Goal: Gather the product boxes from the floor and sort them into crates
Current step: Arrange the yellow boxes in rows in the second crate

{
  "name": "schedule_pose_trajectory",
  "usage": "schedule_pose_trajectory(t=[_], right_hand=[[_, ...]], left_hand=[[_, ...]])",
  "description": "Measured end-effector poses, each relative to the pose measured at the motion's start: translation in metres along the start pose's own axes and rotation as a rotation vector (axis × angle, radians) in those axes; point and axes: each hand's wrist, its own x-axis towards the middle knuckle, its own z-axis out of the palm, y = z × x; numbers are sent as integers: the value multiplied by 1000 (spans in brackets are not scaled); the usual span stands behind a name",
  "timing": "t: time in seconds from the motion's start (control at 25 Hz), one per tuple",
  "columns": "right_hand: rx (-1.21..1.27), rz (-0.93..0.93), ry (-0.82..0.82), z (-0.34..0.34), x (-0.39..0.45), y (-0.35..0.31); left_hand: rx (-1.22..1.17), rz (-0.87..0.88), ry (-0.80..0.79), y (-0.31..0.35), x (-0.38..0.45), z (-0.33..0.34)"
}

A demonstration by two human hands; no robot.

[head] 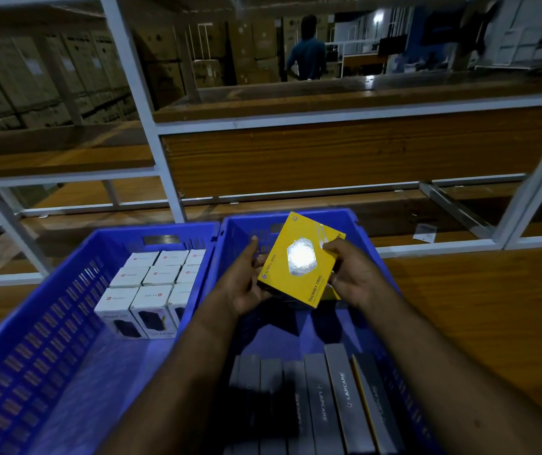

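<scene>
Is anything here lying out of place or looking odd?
Mostly tidy. Only a small white packet lies alone on the low wooden shelf, outside both crates; the yellow box is held above the right blue crate.

Dim warehouse, white-framed wooden shelving [345,152] (stacked cartons [49,77] behind)

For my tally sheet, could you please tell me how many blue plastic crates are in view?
2. One blue plastic crate sits on the left, holding white boxes. The other sits beside it on the right, below the hands, holding grey boxes. Others may be outside the frame.
</scene>
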Motion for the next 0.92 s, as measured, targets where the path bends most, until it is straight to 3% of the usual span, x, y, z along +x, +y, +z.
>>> schedule_pose_trajectory(t=[0.48,0.92], right_hand=[[42,-81,-118,1,-4,1],[16,-64,-85,3,-5,0]], left_hand=[[88,-3,4,-1,-4,3],[218,-20,82,-7,3,1]])
